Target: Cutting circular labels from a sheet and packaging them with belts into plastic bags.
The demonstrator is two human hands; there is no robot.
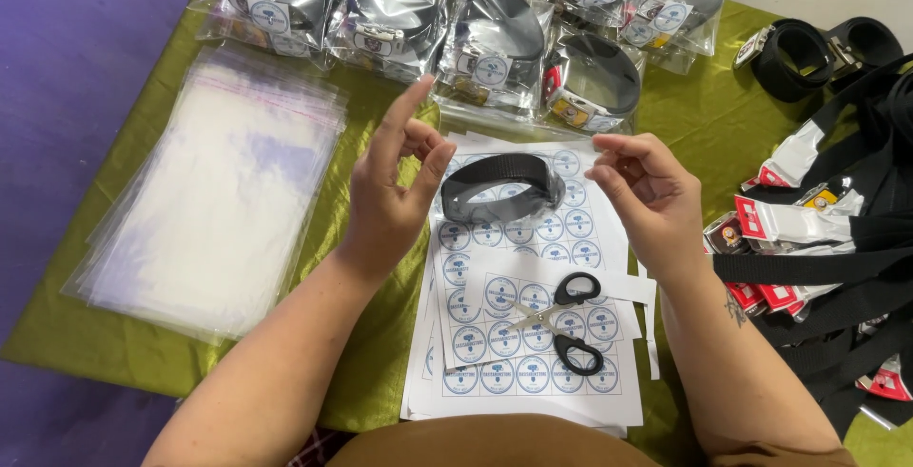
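Note:
A coiled black belt in a clear bag (498, 187) lies over sheets of round blue-and-white stickers (533, 334). My right hand (647, 196) pinches the bag's right edge between thumb and fingertips. My left hand (392, 191) is raised at the bag's left edge with its fingers apart, index finger pointing up and thumb close to the plastic. I cannot tell whether anything is on its fingertips. Small black-handled scissors (566, 320) lie open on the sticker sheets, nearer to me.
A stack of empty clear bags (214, 191) lies at the left on the green cloth (704, 115). Several bagged belts (495, 39) line the far edge. Loose black belts and buckles in red-and-white packets (818, 239) pile up at the right.

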